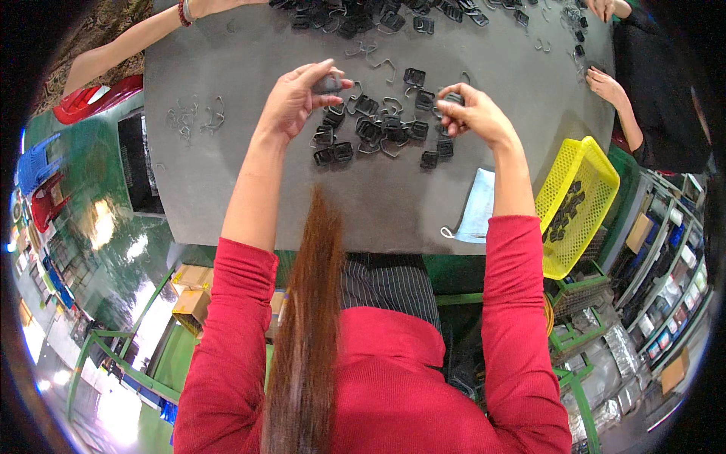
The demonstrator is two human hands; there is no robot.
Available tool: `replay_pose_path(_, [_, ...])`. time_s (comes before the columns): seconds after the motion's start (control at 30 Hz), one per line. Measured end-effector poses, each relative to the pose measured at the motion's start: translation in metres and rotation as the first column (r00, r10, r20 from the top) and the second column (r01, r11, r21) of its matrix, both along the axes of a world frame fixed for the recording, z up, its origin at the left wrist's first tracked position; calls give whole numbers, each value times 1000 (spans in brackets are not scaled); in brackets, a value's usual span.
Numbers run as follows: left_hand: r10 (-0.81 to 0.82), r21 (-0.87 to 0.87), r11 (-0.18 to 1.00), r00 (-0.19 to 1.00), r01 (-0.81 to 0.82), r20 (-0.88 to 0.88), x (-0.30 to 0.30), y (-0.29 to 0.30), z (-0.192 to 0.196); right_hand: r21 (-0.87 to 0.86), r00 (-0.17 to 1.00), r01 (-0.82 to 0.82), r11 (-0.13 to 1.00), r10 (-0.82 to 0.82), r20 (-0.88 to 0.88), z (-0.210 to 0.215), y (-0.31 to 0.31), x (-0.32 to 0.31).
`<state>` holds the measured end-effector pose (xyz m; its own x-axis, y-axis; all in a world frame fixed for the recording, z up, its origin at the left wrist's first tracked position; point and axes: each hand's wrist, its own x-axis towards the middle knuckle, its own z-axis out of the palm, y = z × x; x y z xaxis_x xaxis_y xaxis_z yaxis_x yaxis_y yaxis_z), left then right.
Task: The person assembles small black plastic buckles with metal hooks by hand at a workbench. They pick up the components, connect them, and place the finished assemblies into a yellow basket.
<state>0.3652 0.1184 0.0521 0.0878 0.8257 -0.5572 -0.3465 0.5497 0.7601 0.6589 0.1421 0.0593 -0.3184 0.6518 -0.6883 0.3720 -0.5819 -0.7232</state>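
Note:
My left hand (299,98) is raised over the grey table (219,170), its fingers closed on a black plastic piece (327,84) that is blurred. To the right, my right hand (476,113) pinches a small dark piece (452,99) between thumb and fingers; its shape is partly hidden. Between and below the hands lies a loose group of black square plastic pieces (368,130), several with bent wire hooks through them. A bare wire hook (388,69) rests just beyond this group.
More wire hooks (215,113) lie at the left. A large heap of black pieces (348,19) covers the far edge. A light blue face mask (476,208) and a yellow basket (576,204) holding black pieces are at the right. Co-workers' hands (607,87) reach in at the far corners.

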Motion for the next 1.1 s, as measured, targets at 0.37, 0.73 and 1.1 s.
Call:
replay_pose_path(0.37, [-118,2,794,157,609,-981,43,-35,-50,-150,869,399,905,-425,-252,-11,-6,18])
replay_pose_path(0.73, [-201,46,979,977,198,67,16,-32,1,397,952,-202,895,85,293,-44,30,-30])
replay_pose_path(1.1, [-226,-70,726,141,684,-964,89,-46,-32,377,784,-275,884,-21,620,-33,-13,-17])
